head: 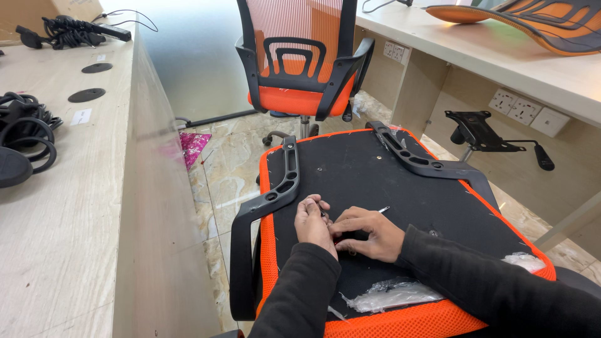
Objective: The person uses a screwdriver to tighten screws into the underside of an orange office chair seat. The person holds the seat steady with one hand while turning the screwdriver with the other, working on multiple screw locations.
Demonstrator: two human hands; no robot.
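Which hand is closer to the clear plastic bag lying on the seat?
Right. The right hand sits just above the plastic bag; the left hand is farther off, up-left.

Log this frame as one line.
left hand: pinching small part | right hand: holding thin metal tool | on: upturned seat | armrests attached

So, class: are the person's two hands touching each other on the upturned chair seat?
Touching. The head view shows the right hand fingers pressed against the left hand, no gap, above the seat's black underside.
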